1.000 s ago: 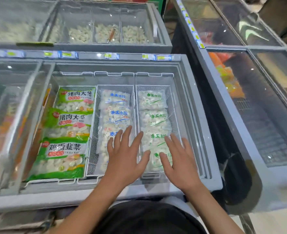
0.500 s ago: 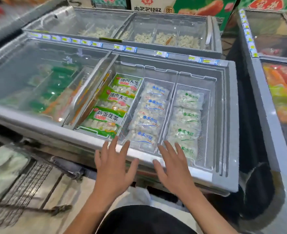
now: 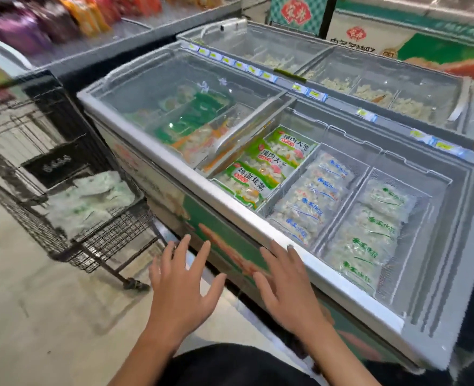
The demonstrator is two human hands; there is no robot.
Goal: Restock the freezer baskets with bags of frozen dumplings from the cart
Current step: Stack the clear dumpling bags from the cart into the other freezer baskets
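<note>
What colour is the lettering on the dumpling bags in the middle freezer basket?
Blue lettering on clear bags, seen from the head camera.

The freezer point(image 3: 258, 218) has a smooth pale plastic rim and a glossy sliding glass lid point(image 3: 174, 101). Its baskets point(image 3: 338, 218) are fine white wire mesh. The dumpling bags point(image 3: 366, 240) are shiny clear plastic film. The cart point(image 3: 96, 240) is dark metal wire.
</note>
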